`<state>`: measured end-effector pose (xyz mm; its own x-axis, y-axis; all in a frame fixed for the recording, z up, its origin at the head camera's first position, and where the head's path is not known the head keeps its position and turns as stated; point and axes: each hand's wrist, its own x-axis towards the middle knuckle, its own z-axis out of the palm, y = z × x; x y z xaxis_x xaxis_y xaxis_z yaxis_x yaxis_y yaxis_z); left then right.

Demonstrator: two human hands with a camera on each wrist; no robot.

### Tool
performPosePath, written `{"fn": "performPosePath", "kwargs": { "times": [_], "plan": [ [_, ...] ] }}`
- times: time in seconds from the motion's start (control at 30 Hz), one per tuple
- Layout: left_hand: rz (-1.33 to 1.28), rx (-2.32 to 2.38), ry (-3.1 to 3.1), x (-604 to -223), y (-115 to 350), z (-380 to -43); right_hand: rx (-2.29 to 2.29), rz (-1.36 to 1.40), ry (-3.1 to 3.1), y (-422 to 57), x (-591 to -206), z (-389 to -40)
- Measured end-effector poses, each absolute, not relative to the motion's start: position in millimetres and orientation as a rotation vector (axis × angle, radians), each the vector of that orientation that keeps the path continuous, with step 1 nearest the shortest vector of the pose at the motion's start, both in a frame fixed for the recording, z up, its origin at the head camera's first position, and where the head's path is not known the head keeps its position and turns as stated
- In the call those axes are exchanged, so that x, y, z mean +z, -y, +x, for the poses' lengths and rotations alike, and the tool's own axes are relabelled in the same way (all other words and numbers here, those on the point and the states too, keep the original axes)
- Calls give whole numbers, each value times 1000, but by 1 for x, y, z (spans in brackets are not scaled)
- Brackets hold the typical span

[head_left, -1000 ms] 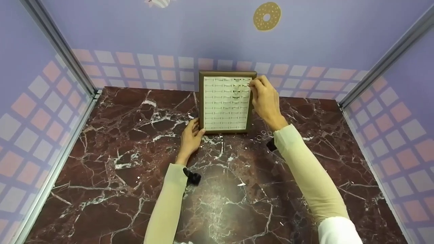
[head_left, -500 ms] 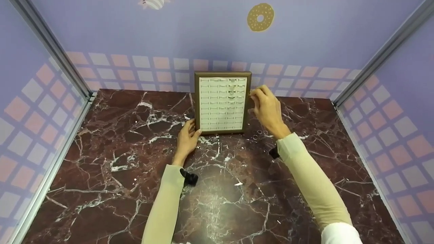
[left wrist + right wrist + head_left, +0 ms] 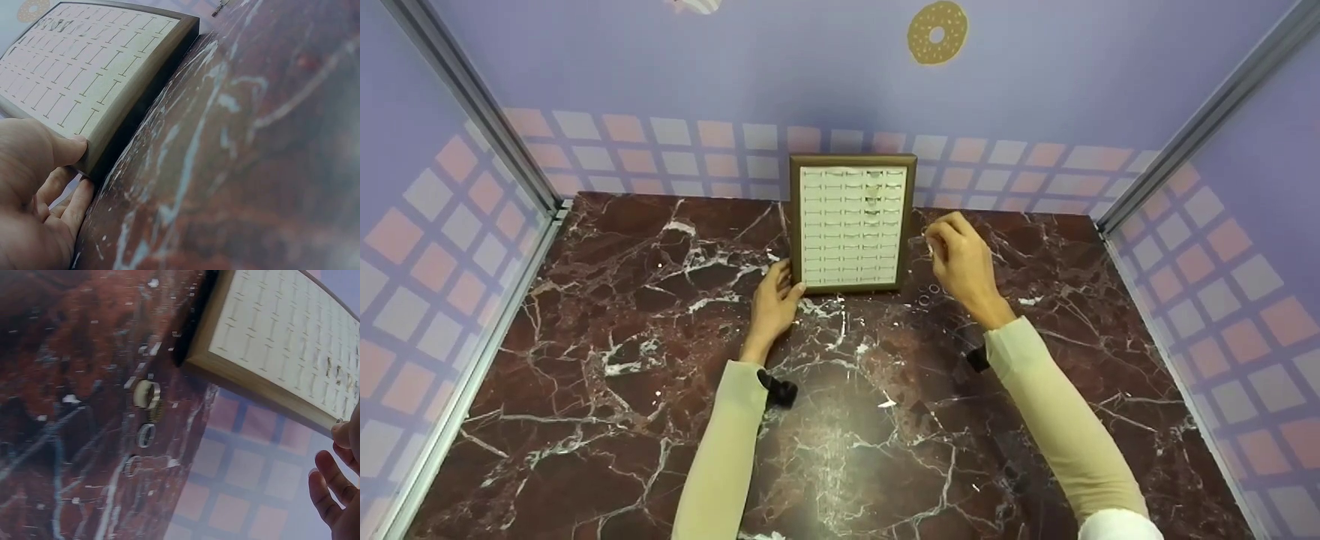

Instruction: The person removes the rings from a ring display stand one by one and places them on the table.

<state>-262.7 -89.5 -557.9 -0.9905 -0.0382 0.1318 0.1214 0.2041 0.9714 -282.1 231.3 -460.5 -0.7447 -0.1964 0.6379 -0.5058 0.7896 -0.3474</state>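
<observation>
A wood-framed ring display tray (image 3: 852, 288) with white slotted padding stands upright near the back wall. Several rings (image 3: 873, 200) sit in slots in its upper right part. My left hand (image 3: 775, 304) holds the tray's lower left corner; in the left wrist view the thumb (image 3: 70, 149) lies on the front edge, with fingers behind the corner. To the right of the tray and apart from it, my right hand (image 3: 966, 262) has thumb and fingertips pinched together. A small ring (image 3: 340, 421) shows at those fingertips in the right wrist view, mostly hidden.
Several loose rings (image 3: 925, 300) lie on the dark red marbled table (image 3: 622, 450) just right of the tray's foot, below my right hand. A lilac wall (image 3: 825, 75) rises close behind the tray, and side walls close in left and right.
My right hand has moved from the tray's upper right slots, down past its right edge and away to the right. The left hand keeps its hold on the corner.
</observation>
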Motion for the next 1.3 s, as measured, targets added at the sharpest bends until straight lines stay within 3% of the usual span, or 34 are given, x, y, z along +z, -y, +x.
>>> {"fn": "performPosePath", "kwargs": {
  "times": [1.3],
  "plan": [
    [-41,-1912,2351,-560,88,-264,591,537,2682,-276,-530,-251]
  ]
}}
